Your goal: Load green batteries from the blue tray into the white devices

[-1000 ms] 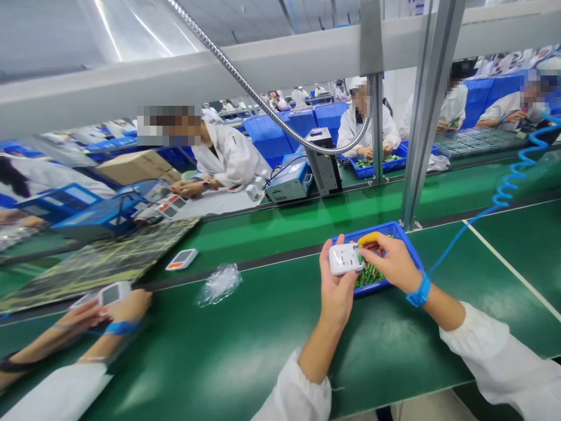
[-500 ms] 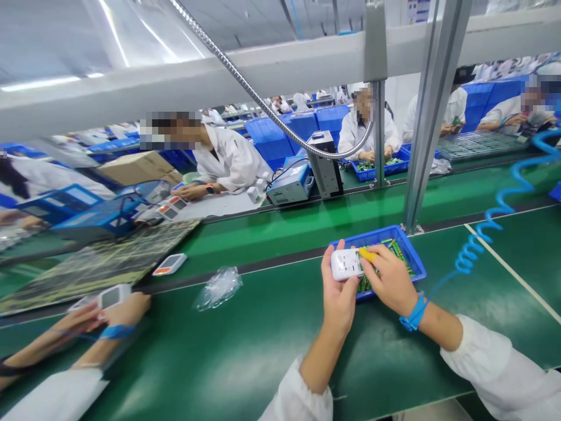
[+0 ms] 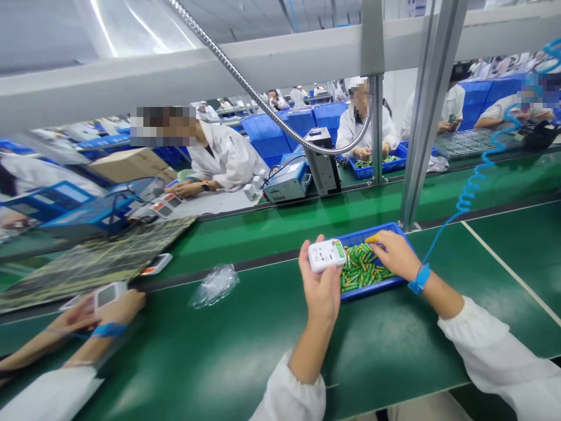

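Note:
My left hand (image 3: pixel 322 286) grips a small white plastic device (image 3: pixel 323 256), back side up, above the left end of the tray. A green strip, apparently a battery (image 3: pixel 340 249), shows in the open compartment at the device's right end. My right hand (image 3: pixel 397 255) hovers over the tray's far right part, apart from the device, with a yellow finger cover (image 3: pixel 373 238) on one finger. Its thumb and forefinger look apart, and I see nothing between them; the other fingers are partly hidden. Loose green batteries (image 3: pixel 366 270) fill the blue tray (image 3: pixel 372 290).
A crumpled clear plastic bag (image 3: pixel 215 285) lies left on the green bench. A co-worker's hands (image 3: pixel 99 313) hold a white device at far left. A metal post (image 3: pixel 416 164) rises behind the tray. A blue coiled cord (image 3: pixel 475 175) runs to my right wristband (image 3: pixel 419 279).
My right hand has drawn away from the device to the right, over the batteries. My left hand has shifted slightly left with the device, and the green strip in its compartment now shows.

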The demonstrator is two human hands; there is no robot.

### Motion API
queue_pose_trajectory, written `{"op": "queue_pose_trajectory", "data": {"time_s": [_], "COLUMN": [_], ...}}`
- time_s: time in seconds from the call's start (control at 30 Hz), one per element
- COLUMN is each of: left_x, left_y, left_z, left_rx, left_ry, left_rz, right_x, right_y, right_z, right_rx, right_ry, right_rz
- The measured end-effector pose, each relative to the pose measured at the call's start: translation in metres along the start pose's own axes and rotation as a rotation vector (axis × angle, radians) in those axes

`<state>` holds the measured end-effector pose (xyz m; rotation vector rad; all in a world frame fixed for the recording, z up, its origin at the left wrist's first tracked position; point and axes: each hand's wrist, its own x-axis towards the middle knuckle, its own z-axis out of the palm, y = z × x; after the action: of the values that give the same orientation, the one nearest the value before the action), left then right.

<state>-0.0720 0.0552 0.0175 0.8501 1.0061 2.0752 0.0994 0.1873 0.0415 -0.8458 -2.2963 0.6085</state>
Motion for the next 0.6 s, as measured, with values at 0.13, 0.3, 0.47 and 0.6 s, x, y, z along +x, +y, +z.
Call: {"op": "queue_pose_trajectory", "data": {"time_s": [0.13,0.3,0.47,0.6], "left_x": [0.009,0.011,0.012,0.013], "left_y": [0.0,-0.004,-0.004,-0.005], "left_z": [-0.005,-0.007,-0.006,-0.009], "left_rx": [-0.017,-0.034,-0.029,-0.01], "left_ry": [0.028,0.054,0.06,0.044], "left_rz": [0.024,-0.031,-0.037,-0.037], "right_x": [0.012,0.012,0.013,0.011], "right_y": [0.021,0.018,0.015,0.012], "right_z": [0.002,0.012,0.008,0.002], "right_rx": [-0.23,-0.345,-0.338,-0.181], "right_ry": [-0.366,-0.511,-0.495,-0.411], "right_rz": [0.035,0.073,0.103,0.079]}}
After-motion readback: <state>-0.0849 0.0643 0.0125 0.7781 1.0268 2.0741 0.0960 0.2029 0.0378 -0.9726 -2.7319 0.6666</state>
